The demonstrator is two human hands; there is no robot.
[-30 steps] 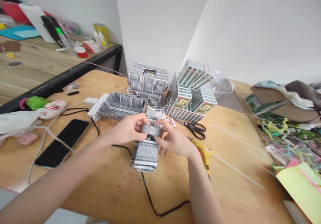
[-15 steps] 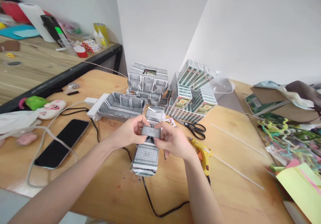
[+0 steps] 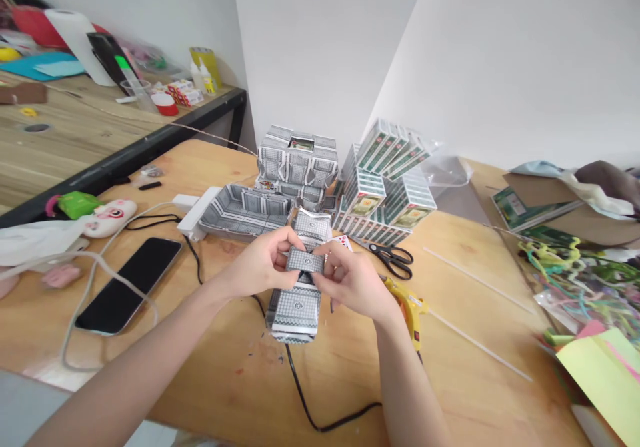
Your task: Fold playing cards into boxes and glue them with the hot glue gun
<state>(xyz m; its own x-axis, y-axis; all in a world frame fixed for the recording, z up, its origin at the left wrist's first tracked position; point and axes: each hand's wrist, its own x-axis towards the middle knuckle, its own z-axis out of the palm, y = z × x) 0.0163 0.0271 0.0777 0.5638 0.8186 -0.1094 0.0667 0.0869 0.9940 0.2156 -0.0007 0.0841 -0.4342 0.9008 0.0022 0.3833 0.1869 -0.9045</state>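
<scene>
Between my two hands is a grey-patterned playing card, back side up, pinched at its left edge by my left hand and at its right edge by my right hand. Thumbs and fingers of both hands are closed on it. Below it lies a stack of playing cards with the same grey back. Behind it another patterned card piece rests on the table. A face-up card shows partly behind my right hand. Further back sit a tray built from cards and a larger card structure.
Boxed card decks are piled at the back. Black scissors, a yellow glue gun and thin glue sticks lie to the right. A phone and cables lie left. Colourful pipe cleaners crowd the right edge.
The view has shifted slightly, so everything sits a little further right. Both hands keep their pinch on the card, with hardly any other movement.
</scene>
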